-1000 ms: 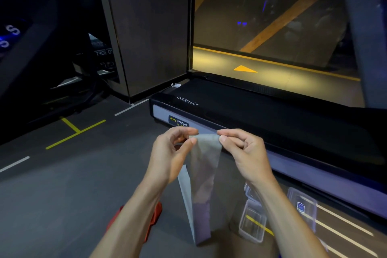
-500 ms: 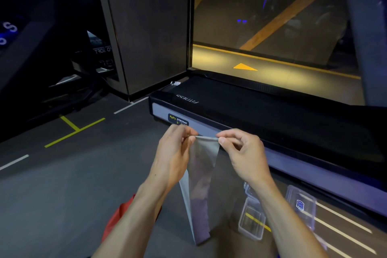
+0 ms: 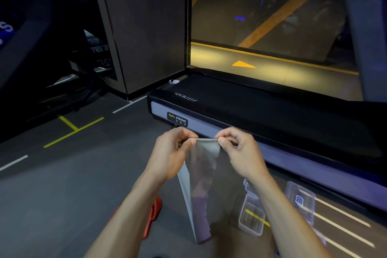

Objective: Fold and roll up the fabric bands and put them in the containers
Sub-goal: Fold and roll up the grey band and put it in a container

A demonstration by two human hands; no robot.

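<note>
— So what could have gone wrong from there?

— Mostly a slip; the grey fabric band [image 3: 206, 176] hung in the air from its top edge alone, between the left hand [image 3: 171, 153] and the right hand [image 3: 238, 151], and the hold looked like a light pinch at each top corner; had either pinch loosened, I judged that the corner would have dropped and the band sagged crooked, so any fold would have come out skewed.

— And the fingers themselves?

— On both hands the fingers were curled in, not spread; thumb and forefinger of each pressed together on the band's upper edge, with a short, taut span of cloth between them; the other fingers were tucked beneath and touched nothing that I could see.

— Where were the containers?

— Low on the floor by the right forearm; one clear container [image 3: 251, 220] stood open near the band's hanging tail, another container [image 3: 300, 201] lay beside the treadmill [image 3: 272, 115]; the tail might have brushed the nearer one; something red [image 3: 152, 218] lay partly hidden under the left forearm; I could not tell what.
</note>
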